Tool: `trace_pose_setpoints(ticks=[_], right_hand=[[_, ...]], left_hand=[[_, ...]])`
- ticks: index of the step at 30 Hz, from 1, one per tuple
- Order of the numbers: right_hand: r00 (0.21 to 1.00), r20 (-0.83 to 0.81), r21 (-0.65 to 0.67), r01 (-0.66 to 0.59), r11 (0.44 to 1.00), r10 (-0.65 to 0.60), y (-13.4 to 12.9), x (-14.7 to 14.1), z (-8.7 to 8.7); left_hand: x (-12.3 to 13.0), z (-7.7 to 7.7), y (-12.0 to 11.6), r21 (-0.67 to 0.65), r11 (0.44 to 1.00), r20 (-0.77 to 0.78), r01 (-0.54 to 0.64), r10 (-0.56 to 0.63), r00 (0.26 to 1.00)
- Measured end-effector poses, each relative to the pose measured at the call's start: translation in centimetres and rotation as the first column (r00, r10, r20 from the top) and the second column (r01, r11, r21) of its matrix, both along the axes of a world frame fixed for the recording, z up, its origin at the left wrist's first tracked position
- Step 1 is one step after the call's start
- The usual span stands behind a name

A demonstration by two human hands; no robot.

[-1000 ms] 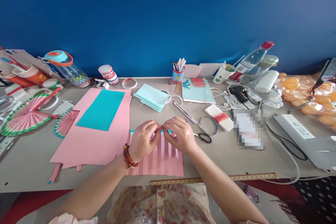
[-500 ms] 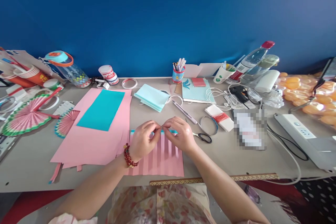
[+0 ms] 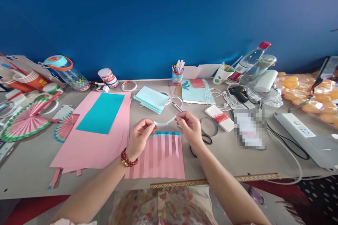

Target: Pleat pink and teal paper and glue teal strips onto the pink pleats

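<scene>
My left hand [image 3: 138, 136] pinches one end of a narrow whitish strip [image 3: 161, 124] that looks like tape backing paper. The other end is pinched between the fingertips of my right hand [image 3: 189, 128]. The strip sags with a bend between the two hands, held over the desk. Just below lies a pleated pink sheet [image 3: 160, 156] with a teal band along its far edge. My left hand overlaps that sheet's upper left corner. Black-handled scissors [image 3: 207, 139] lie partly hidden behind my right hand, and a pen-like cutter [image 3: 177, 107] shows above it.
Left are pink paper sheets [image 3: 89, 151] under a teal sheet [image 3: 101, 112], and folded paper fans [image 3: 26, 117]. Light blue paper [image 3: 151, 98] lies ahead. A thread-wound card [image 3: 219, 119], cables [image 3: 221, 98] and a power strip [image 3: 303, 137] are right. A wooden ruler [image 3: 182, 182] edges the desk.
My hands were together at the pleated sheet's teal edge. They have moved apart, left and right, and the whitish strip now shows between them.
</scene>
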State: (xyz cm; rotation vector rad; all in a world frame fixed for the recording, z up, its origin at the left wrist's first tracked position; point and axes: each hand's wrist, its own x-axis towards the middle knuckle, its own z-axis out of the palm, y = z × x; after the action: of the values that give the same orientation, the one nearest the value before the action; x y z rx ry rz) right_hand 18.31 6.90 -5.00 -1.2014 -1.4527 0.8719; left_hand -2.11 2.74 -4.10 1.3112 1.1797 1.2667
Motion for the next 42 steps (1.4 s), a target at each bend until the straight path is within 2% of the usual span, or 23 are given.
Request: trace_pose_setpoints(ticks=[2, 5, 7, 9, 12, 13, 15, 16, 18, 20, 25, 28, 31, 35, 39, 42], right_hand=[[0.996, 0.043, -0.018, 0.079, 0.997, -0.078, 0.7, 0.7, -0.3], [0.945, 0.297, 0.008, 0.138, 0.99, -0.134, 1.6, 1.6, -0.4], [0.884, 0.451, 0.048, 0.115, 0.992, -0.124, 1.9, 2.1, -0.4], [0.864, 0.494, 0.109, 0.047, 0.993, -0.095, 1.9, 2.4, -0.3], [0.917, 0.399, 0.166, -0.039, 0.985, -0.031, 1.7, 2.2, -0.1], [0.939, 0.344, 0.142, -0.065, 0.988, 0.013, 1.6, 2.0, 0.0], [0.963, 0.208, 0.003, -0.174, 0.985, 0.169, 1.3, 1.5, 0.2], [0.957, 0.125, -0.087, -0.252, 0.964, 0.261, 1.1, 1.3, 0.3], [0.915, -0.055, -0.23, -0.402, 0.886, 0.4, 0.6, 0.9, 0.6], [0.868, -0.203, -0.306, -0.495, 0.813, 0.452, 0.3, 0.6, 0.9], [0.776, -0.474, -0.415, -0.614, 0.671, 0.417, -0.2, 0.5, 1.5], [0.729, -0.573, -0.439, -0.659, 0.611, 0.376, -0.2, 0.6, 1.6], [0.714, -0.604, -0.449, -0.672, 0.589, 0.354, -0.1, 0.6, 1.5], [0.724, -0.595, -0.47, -0.665, 0.581, 0.348, 0.0, 0.8, 1.4], [0.716, -0.586, -0.466, -0.681, 0.565, 0.379, 0.1, 0.9, 1.4], [0.71, -0.583, -0.447, -0.686, 0.573, 0.395, 0.1, 1.0, 1.3]], left_hand=[[-0.1, -0.1, 0.1, -0.015, 0.999, 0.034, -0.03, 0.03, 0.999], [-0.1, -0.3, 0.2, -0.007, 1.0, 0.05, -0.027, 0.028, 0.998], [-0.1, -0.3, 0.1, 0.025, 1.0, 0.037, -0.012, 0.011, 0.999], [-0.1, -0.2, 0.1, 0.068, 0.998, 0.0, 0.004, -0.004, 1.0], [-0.2, -0.1, 0.2, 0.17, 0.985, -0.067, 0.026, -0.014, 0.998], [-0.3, -0.1, 0.3, 0.216, 0.976, -0.09, 0.033, -0.014, 0.996], [-0.5, -0.1, 0.4, 0.322, 0.945, -0.156, 0.059, -0.008, 0.988], [-0.7, -0.1, 0.4, 0.381, 0.921, -0.201, 0.083, -0.005, 0.98], [-1.0, 0.1, 0.4, 0.493, 0.857, -0.303, 0.152, 0.005, 0.953], [-1.4, 0.4, 0.4, 0.581, 0.784, -0.385, 0.218, 0.029, 0.923], [-1.9, 1.3, 0.5, 0.691, 0.643, -0.516, 0.33, 0.119, 0.848], [-2.0, 1.4, 0.6, 0.729, 0.57, -0.575, 0.378, 0.212, 0.79], [-2.0, 1.4, 0.5, 0.745, 0.525, -0.61, 0.411, 0.287, 0.739], [-1.8, 1.4, 0.3, 0.738, 0.49, -0.649, 0.464, 0.326, 0.688], [-1.8, 1.5, 0.2, 0.73, 0.485, -0.665, 0.482, 0.341, 0.664], [-1.9, 1.3, 0.3, 0.725, 0.493, -0.668, 0.481, 0.331, 0.667]])
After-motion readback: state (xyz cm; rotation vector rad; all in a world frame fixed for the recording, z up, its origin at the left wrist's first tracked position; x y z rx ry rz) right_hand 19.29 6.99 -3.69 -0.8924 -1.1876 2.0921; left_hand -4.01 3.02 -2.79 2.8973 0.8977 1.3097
